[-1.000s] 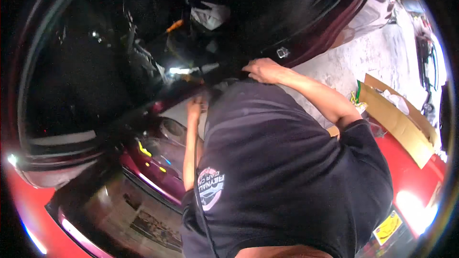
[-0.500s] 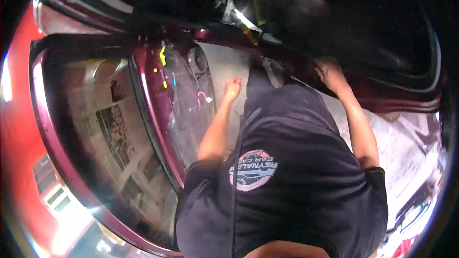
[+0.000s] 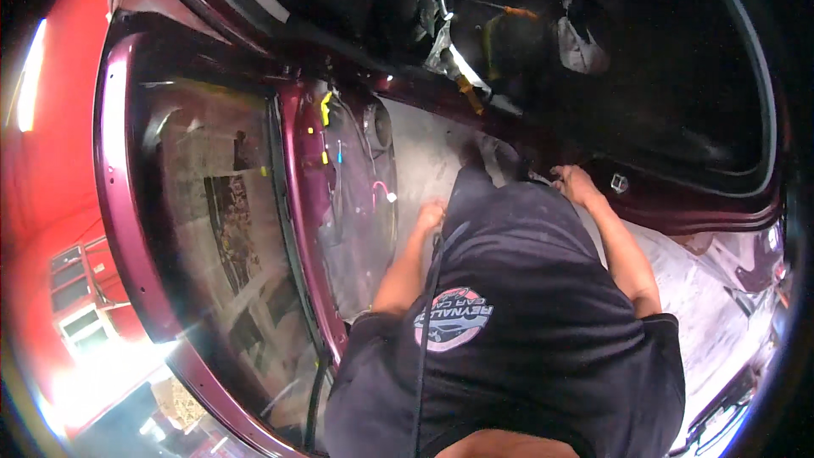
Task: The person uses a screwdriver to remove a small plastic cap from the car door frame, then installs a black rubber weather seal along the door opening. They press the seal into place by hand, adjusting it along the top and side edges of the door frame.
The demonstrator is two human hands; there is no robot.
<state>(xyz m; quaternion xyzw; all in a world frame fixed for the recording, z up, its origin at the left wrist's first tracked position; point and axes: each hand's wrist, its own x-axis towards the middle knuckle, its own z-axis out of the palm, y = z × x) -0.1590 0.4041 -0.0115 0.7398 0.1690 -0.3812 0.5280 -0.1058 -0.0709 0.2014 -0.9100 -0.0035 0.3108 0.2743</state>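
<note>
My right hand (image 3: 578, 185) is at the maroon sill of the car's door opening, its fingers bent together. A small pale bit shows by the fingertips, too blurred to name. To its right, a metal door striker (image 3: 619, 182) sits on the maroon body. My left hand (image 3: 431, 216) hangs low beside my dark trousers, fingers curled in; whether anything is inside is hidden. On my left stands the open maroon car door (image 3: 294, 161), its trim off. Clear plastic sheeting (image 3: 348, 237), a round speaker (image 3: 380, 129) and a pink wire (image 3: 378, 192) show on its inner side.
The dark car interior (image 3: 678, 76) lies ahead, with loose wiring and an orange piece (image 3: 519, 12). The door's window glass (image 3: 212, 246) fills the left side. A red wall (image 3: 59, 178) stands beyond it. Pale grey floor (image 3: 415, 144) shows between door and body.
My right hand has come off the place where the door striker now shows and sits left of it. My left hand has drawn in closer to my thigh. The whole view has shifted.
</note>
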